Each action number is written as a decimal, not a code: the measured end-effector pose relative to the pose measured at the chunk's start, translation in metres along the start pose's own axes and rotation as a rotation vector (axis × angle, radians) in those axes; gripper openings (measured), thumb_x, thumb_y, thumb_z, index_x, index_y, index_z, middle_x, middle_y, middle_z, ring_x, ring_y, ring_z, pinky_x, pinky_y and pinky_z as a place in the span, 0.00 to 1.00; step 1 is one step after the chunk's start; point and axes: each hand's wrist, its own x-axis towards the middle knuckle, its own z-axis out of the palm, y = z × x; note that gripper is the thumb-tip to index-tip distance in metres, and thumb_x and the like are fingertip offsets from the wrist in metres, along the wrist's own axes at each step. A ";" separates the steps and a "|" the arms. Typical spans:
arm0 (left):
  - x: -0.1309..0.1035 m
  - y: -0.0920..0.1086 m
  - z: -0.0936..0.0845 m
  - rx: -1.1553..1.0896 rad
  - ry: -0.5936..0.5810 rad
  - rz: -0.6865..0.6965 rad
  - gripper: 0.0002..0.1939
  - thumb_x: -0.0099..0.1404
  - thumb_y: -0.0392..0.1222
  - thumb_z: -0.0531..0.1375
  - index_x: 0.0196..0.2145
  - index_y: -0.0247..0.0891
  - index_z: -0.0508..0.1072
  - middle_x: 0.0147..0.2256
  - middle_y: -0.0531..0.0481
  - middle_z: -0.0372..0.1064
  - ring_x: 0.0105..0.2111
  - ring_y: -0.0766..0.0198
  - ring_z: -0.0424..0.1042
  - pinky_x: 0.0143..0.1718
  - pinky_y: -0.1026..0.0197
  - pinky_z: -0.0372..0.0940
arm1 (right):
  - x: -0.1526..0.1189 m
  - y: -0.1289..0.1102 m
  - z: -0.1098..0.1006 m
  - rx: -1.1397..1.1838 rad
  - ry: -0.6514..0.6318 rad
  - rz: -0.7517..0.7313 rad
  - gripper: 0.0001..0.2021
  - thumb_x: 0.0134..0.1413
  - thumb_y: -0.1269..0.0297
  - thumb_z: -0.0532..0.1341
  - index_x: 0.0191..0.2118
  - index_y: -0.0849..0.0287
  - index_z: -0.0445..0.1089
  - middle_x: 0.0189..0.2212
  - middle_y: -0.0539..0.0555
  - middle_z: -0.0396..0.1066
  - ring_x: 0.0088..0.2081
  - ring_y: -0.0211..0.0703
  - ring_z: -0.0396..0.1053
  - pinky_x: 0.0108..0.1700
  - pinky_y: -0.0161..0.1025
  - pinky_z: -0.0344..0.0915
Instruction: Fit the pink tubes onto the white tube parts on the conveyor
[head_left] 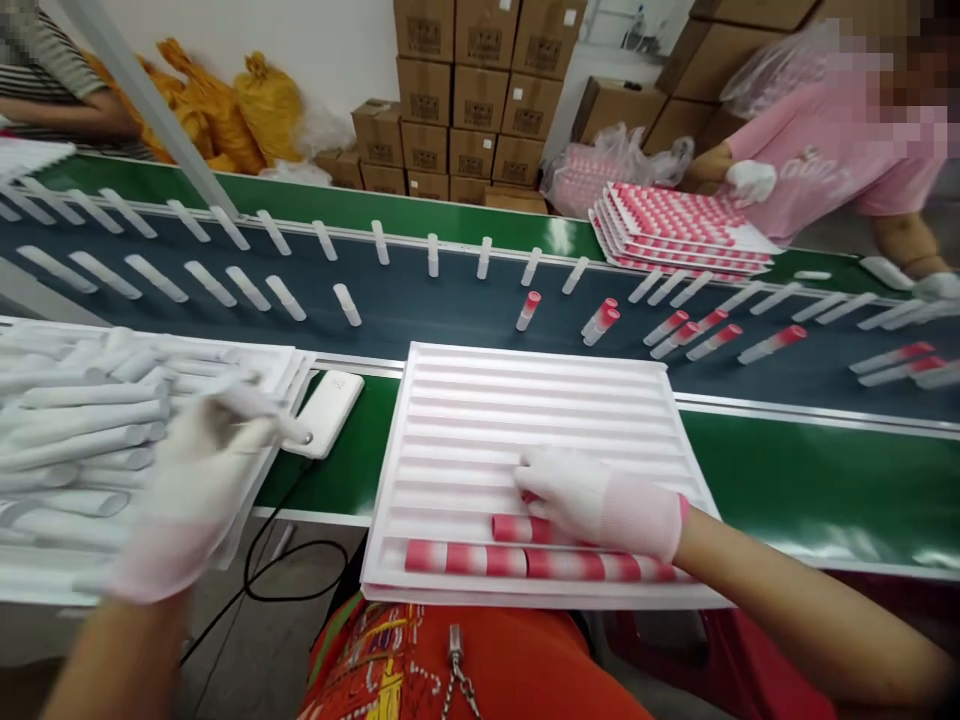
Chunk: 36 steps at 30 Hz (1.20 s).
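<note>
My left hand (195, 470), in a white glove, is closed on a slim white tube (262, 410) above a pile of white tubes (90, 440) at the left. My gloved right hand (577, 490) bends its fingers over a white grooved tray (525, 385) in front of me. A bit of red shows under its fingertips, seemingly the end of a red-and-white tube mostly hidden by the hand. Red-and-white tubes (469, 560) lie end to end in the tray's nearest groove. Another red-and-white tube (511, 527) lies one groove farther, partly covered by my hand.
A dark conveyor belt (442, 310) carries standing white tubes and red-topped tubes. Between pile and tray lies a white power bank (326, 410) with a black cable. Across the belt, a person in pink stands beside stacked filled trays (675, 235); cartons (480, 90) rise behind.
</note>
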 end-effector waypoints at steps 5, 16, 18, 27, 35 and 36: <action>-0.005 0.016 0.067 -0.759 -0.294 -0.205 0.25 0.63 0.45 0.68 0.53 0.43 0.63 0.40 0.49 0.76 0.40 0.58 0.77 0.45 0.56 0.71 | 0.017 0.009 -0.019 0.598 0.380 0.065 0.13 0.58 0.71 0.58 0.49 0.57 0.69 0.33 0.51 0.71 0.31 0.39 0.68 0.34 0.38 0.64; -0.019 0.041 0.101 -1.001 -0.343 -0.295 0.24 0.59 0.46 0.71 0.46 0.39 0.65 0.38 0.46 0.76 0.36 0.61 0.75 0.42 0.57 0.70 | 0.052 0.002 -0.012 1.035 0.708 -0.173 0.14 0.60 0.68 0.64 0.51 0.56 0.70 0.48 0.58 0.75 0.40 0.45 0.76 0.42 0.46 0.76; -0.017 0.040 0.102 -0.969 -0.340 -0.277 0.23 0.59 0.47 0.71 0.44 0.38 0.65 0.36 0.46 0.76 0.35 0.59 0.75 0.39 0.57 0.70 | 0.054 0.004 -0.009 0.793 0.777 -0.268 0.16 0.61 0.71 0.63 0.53 0.53 0.70 0.49 0.56 0.75 0.48 0.46 0.75 0.49 0.47 0.75; -0.001 0.021 0.090 -0.704 -0.685 -0.249 0.21 0.64 0.56 0.65 0.44 0.37 0.67 0.19 0.62 0.56 0.16 0.74 0.50 0.17 0.70 0.45 | 0.049 0.010 -0.028 0.112 0.742 -0.592 0.12 0.71 0.71 0.53 0.55 0.54 0.64 0.40 0.56 0.73 0.40 0.43 0.71 0.43 0.41 0.70; -0.022 0.039 0.100 -0.438 -0.420 -0.131 0.19 0.59 0.54 0.68 0.39 0.36 0.76 0.24 0.54 0.67 0.21 0.69 0.62 0.22 0.65 0.58 | 0.051 -0.013 -0.010 0.760 0.607 -0.116 0.10 0.61 0.60 0.62 0.46 0.56 0.71 0.35 0.52 0.75 0.32 0.40 0.72 0.36 0.38 0.70; -0.025 0.037 0.106 -0.404 -0.388 -0.091 0.17 0.61 0.54 0.67 0.38 0.37 0.76 0.27 0.52 0.70 0.23 0.67 0.65 0.25 0.65 0.61 | 0.054 -0.017 -0.010 0.870 0.551 -0.030 0.09 0.61 0.60 0.62 0.44 0.56 0.72 0.31 0.50 0.74 0.27 0.37 0.69 0.32 0.37 0.68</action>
